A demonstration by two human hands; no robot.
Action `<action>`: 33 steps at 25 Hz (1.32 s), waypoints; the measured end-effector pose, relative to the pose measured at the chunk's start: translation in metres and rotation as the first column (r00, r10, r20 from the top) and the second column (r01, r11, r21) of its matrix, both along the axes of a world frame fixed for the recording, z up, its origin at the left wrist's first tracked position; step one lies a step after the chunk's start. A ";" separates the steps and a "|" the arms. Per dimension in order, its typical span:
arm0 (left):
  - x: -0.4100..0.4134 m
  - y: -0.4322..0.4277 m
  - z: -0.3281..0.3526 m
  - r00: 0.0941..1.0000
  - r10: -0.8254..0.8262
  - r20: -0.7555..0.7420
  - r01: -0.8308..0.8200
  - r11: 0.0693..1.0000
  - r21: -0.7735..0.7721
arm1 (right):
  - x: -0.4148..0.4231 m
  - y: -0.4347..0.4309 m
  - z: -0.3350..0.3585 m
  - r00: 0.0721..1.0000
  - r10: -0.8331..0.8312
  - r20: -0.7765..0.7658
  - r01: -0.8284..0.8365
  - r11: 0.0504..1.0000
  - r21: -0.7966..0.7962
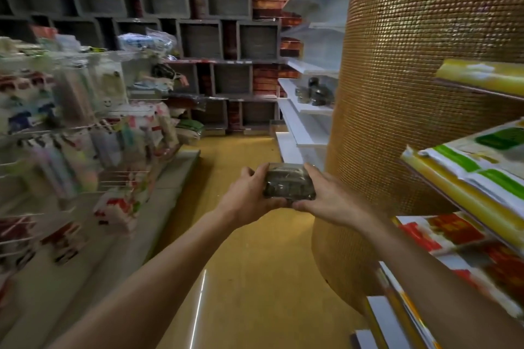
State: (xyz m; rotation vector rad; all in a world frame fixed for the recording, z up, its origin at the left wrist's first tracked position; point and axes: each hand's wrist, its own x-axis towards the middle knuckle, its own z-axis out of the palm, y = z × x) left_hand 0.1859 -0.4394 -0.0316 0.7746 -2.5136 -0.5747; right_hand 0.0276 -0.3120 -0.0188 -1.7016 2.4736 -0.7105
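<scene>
Your left hand [249, 195] and right hand [326, 198] clasp the clear plastic container [289, 183] by its ends, out over the aisle floor [255, 278]; it looks light, thin-walled and crushable, so squeeze gently

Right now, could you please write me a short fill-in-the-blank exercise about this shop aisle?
1. The left hand and the right hand grip one clear plastic box of dark green contents, so the hands holding it number ____.
2. The round column of small gold tiles stands on the person's ____ side.
3. The shelf under the small dark jars is coloured ____.
Missing words: two; right; white.
</scene>
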 end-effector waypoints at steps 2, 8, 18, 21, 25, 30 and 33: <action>-0.017 -0.012 -0.009 1.000 -0.009 0.012 0.009 1.000 0.023 | -0.019 -0.014 -0.009 1.000 0.010 0.016 -0.010 1.000 0.021; -0.079 -0.058 -0.006 0.999 0.016 0.031 -0.018 0.999 0.042 | -0.083 -0.062 -0.005 0.997 0.056 0.045 -0.058 0.998 0.030; -0.138 -0.132 0.018 0.996 0.081 -0.036 -0.081 0.997 -0.008 | -0.156 -0.147 0.013 0.994 0.113 0.003 -0.113 0.993 -0.031; -0.145 -0.164 0.003 0.996 0.087 -0.017 -0.087 0.996 0.010 | -0.166 -0.182 -0.002 0.991 0.132 0.037 -0.132 0.991 -0.008; -0.146 -0.215 -0.021 0.997 0.069 0.027 -0.070 0.997 0.039 | -0.170 -0.233 -0.025 0.990 0.129 0.057 -0.131 0.990 0.042; -0.152 -0.299 -0.024 0.997 0.058 0.045 -0.059 0.998 0.037 | -0.172 -0.313 -0.029 0.991 0.115 0.066 -0.119 0.991 0.065; -0.159 -0.348 -0.011 0.999 0.034 0.018 -0.035 0.999 0.013 | -0.177 -0.359 -0.017 0.995 0.079 0.061 -0.081 0.996 0.033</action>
